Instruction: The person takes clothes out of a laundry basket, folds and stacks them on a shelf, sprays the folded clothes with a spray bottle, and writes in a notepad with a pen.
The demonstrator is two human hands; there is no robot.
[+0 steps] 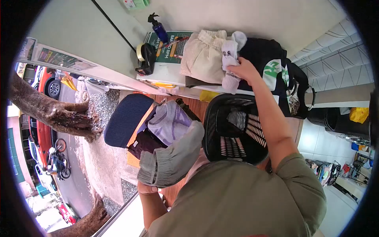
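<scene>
My left hand [148,189] is at the ribbed cuffs of a grey garment [177,160], its fingers mostly hidden under the cloth. The garment lies partly over a lilac patterned sweater [169,122] and a dark maroon piece [143,145]. On the white shelf, my right hand [245,72] is closed on white socks [229,61] with small dark markings. These socks lie between folded cream trousers [205,59] and a black garment with a green and white print [272,69].
A black slatted laundry basket [211,132] stands below the shelf, with a small grey item inside. A navy ribbed seat [128,120] is left of the clothes. A tape dispenser [146,59] and a blue spray bottle [159,31] occupy the shelf's left end.
</scene>
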